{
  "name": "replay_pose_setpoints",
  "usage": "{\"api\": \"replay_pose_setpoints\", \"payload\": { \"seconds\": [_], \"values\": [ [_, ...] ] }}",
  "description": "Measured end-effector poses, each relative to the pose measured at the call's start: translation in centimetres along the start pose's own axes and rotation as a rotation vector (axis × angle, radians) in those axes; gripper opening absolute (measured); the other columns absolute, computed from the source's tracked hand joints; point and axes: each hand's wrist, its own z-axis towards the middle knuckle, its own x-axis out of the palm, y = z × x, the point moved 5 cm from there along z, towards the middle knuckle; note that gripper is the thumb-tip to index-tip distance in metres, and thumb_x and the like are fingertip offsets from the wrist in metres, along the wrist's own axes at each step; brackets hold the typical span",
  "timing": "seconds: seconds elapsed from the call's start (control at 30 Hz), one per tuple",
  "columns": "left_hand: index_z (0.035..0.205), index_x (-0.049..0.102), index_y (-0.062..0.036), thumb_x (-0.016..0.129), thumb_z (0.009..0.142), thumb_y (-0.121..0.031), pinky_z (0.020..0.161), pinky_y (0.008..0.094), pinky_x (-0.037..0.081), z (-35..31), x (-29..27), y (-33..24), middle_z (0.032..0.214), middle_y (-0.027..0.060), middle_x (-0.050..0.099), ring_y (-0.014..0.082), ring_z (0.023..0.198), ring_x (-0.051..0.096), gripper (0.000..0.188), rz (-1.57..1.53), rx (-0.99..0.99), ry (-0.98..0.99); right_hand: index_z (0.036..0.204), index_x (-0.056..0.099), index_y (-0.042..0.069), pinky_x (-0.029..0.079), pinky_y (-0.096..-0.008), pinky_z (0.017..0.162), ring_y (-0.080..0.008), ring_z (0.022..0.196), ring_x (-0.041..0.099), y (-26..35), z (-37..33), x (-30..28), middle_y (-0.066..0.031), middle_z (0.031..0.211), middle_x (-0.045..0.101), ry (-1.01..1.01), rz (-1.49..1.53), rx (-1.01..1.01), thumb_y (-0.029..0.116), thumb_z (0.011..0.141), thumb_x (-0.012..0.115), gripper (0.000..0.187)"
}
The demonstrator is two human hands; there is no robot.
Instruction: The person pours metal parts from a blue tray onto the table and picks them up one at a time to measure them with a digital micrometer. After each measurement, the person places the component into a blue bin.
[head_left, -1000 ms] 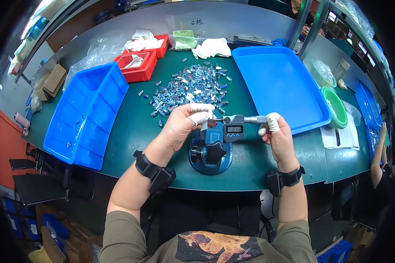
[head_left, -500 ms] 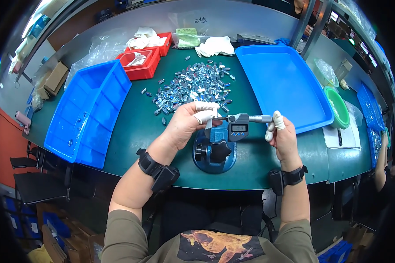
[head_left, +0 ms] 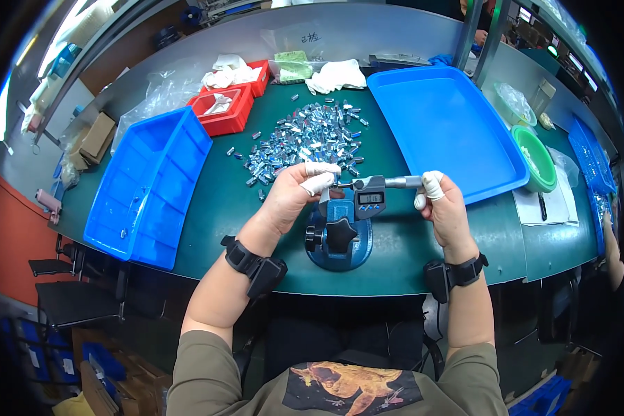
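Little has changed in the last half second: the right hand (head_left: 447, 215)'s lower capped fingertip comes up slightly toward the thimble (head_left: 399, 182) end, at 3 o'clock on the micrometer (head_left: 369, 186). Can't tell if those fingers are squeezing it. Left hand (head_left: 288, 197) stays at 9 o'clock, thumb and index pinching what looks like one small metal part (head_left: 336, 177) right at the measuring gap; finger cots hide most of it, so fair guess only. Micrometer sits upright in its blue stand (head_left: 357, 253), display facing the person. Loose metal parts (head_left: 308, 135) lie heaped toward 11 o'clock, blue tray (head_left: 451, 128) at 1, blue bin (head_left: 166, 201) at 9. My read: one part mid-measurement, not a swap.
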Motion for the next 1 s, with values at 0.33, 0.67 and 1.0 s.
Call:
{"api": "replay_pose_setpoints", "payload": {
  "seconds": [0.33, 0.67, 1.0],
  "values": [
    [0.096, 0.059, 0.0003, 0.059, 0.077, -0.005, 0.070, 0.0233, 0.047, -7.3, -8.9, -9.2, 0.088, 0.0072, 0.062, 0.0120, 0.079, 0.059, 0.019, 0.760, 0.703, -0.681, 0.074, 0.050, 0.009, 0.027, -0.0146, 0.038, -0.0021, 0.043, 0.038, -0.7, 0.2, 0.1, 0.0015, 0.055, 0.049, 0.056, -0.006, 0.044, 0.029, 0.088, 0.047, 0.024],
    [0.098, 0.060, -0.0012, 0.061, 0.073, -0.012, 0.077, 0.0280, 0.045, -15.4, -16.2, -13.0, 0.093, 0.0109, 0.062, 0.0183, 0.087, 0.059, 0.027, 1.417, 0.475, -1.029, 0.074, 0.050, 0.009, 0.027, -0.0142, 0.038, -0.0020, 0.042, 0.038, -0.5, 0.5, -0.2, 0.0014, 0.055, 0.049, 0.046, -0.039, 0.043, 0.029, 0.088, 0.047, 0.025],
    [0.106, 0.054, -0.0014, 0.061, 0.072, -0.018, 0.082, 0.0328, 0.042, -4.8, -5.8, -6.3, 0.104, 0.0174, 0.056, 0.0295, 0.097, 0.054, 0.039, 1.192, 0.373, -0.502, 0.074, 0.050, 0.010, 0.027, -0.0137, 0.036, -0.0022, 0.041, 0.039, -1.1, -0.3, 0.9, 0.0009, 0.055, 0.050, 0.043, -0.028, 0.057, 0.032, 0.087, 0.047, 0.025]
  ]
}}
